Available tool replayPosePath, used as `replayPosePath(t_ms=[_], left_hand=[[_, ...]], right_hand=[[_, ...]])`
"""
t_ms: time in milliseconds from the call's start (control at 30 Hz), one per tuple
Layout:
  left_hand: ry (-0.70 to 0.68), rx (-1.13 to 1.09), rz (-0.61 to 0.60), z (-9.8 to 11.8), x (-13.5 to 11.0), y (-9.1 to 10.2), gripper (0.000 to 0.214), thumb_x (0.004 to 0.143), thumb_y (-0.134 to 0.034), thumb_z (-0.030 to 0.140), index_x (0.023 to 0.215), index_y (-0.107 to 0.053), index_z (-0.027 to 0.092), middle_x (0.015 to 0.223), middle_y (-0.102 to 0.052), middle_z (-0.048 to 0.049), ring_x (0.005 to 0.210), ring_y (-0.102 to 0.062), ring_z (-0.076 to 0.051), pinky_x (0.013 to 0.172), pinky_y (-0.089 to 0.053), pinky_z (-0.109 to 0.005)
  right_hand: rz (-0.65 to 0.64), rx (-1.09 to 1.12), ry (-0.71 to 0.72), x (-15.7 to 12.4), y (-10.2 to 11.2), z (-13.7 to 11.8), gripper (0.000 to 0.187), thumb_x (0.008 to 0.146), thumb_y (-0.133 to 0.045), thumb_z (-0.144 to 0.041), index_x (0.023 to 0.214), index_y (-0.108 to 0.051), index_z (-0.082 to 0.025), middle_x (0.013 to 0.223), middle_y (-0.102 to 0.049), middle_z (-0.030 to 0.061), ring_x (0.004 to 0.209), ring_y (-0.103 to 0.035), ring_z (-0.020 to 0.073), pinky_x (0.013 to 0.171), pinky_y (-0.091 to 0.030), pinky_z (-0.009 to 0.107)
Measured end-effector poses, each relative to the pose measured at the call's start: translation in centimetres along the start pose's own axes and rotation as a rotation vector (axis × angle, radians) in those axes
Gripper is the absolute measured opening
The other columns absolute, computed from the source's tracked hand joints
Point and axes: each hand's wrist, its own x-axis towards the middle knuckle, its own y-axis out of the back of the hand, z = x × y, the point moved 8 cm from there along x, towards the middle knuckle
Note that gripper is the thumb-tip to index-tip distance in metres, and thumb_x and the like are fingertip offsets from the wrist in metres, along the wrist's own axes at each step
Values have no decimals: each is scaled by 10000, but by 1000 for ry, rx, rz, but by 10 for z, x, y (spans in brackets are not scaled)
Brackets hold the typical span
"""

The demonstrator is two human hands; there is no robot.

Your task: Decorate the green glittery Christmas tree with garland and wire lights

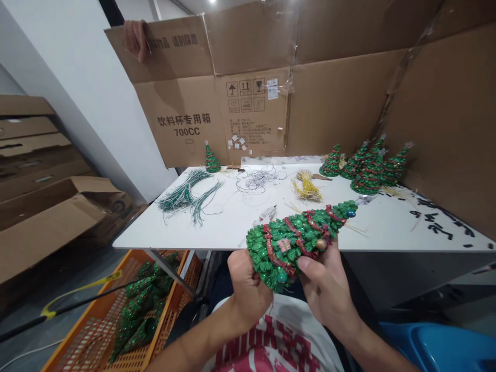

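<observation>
A green glittery Christmas tree figurine (289, 243), with red garlands, small baubles and a pink gift, lies tilted on its side in the air before me, its tip to the upper right. My right hand (323, 279) is closed around its underside, thumb on the lower branches. At the wide base, my left hand (248, 281) is curled shut against the figurine's edge; some of its fingers are hidden. Just behind the figurine, a white-and-grey tool (268, 213) lies on the table, partly covered.
On the white table (232, 232) lie green wires (188, 194), a yellow wire bundle (307, 187), thin loose wires (258, 179) and black bits (436, 222). Finished-looking trees (368, 168) stand at back right, one small tree (211, 157) at back left. Cardboard (341, 103) walls the back. An orange crate (96, 315) sits lower left.
</observation>
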Motion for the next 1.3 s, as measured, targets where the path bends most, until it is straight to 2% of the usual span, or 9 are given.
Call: replayPosePath(t_ms=[133,300,467,600,767,900,1067,1300], left_hand=[[10,-4,-4,-2,0,0,462,968,-783,287,600,-523,187,559,-478,60,504,-418,-96,576,-459,-238],[15,-6,-3,-4,-2,0,529,963,-789,306,557,-469,191,532,-454,56,509,-448,-104,588,-476,-242],[27,5,3,-4,-1,0,544,970,-779,343,533,-494,189,508,-461,52,485,-370,-97,565,-462,-249],[32,1,5,-3,1,-1,560,977,-773,340,524,-479,193,501,-431,58,483,-326,-96,538,-440,-244],[22,-7,1,-1,3,-1,554,975,-777,339,526,-486,194,502,-429,60,482,-321,-97,558,-460,-249],[9,-11,0,1,3,0,558,1017,-718,364,533,-501,192,514,-459,48,479,-342,-99,565,-468,-252],[19,-13,6,0,3,-1,579,991,-763,379,519,-479,198,489,-424,56,478,-314,-101,557,-468,-258],[47,-11,25,-5,1,-1,575,976,-789,426,516,-523,205,475,-443,58,460,-322,-108,524,-435,-270]], right_hand=[[-22,-50,52,-2,-3,-3,937,905,-843,-263,1655,-308,-435,1241,-706,9,1072,-718,242,992,-617,410],[-28,-95,91,-5,-9,-8,895,930,-813,-271,1652,-311,-439,1226,-701,14,1095,-700,245,1021,-592,411],[-38,-117,116,-6,-11,-12,969,928,-802,-275,1693,-225,-416,1264,-711,47,1127,-707,265,1067,-579,459],[-32,-123,130,-5,-11,-12,953,929,-805,-277,1688,-244,-412,1225,-719,37,1087,-720,257,1053,-592,454],[-26,-117,123,-6,-12,-11,965,929,-818,-287,1686,-234,-414,1241,-721,35,1111,-720,257,1067,-588,459],[-37,-104,86,-6,-12,-10,981,922,-821,-308,1692,-222,-405,1281,-720,58,1168,-720,283,1086,-586,489],[-17,-120,88,-7,-9,-10,957,912,-837,-315,1677,-273,-422,1210,-720,37,1100,-723,268,1053,-595,464],[-34,-147,105,-5,-12,-14,1009,910,-840,-320,1702,-226,-431,1198,-730,35,1075,-722,272,1004,-596,444]])
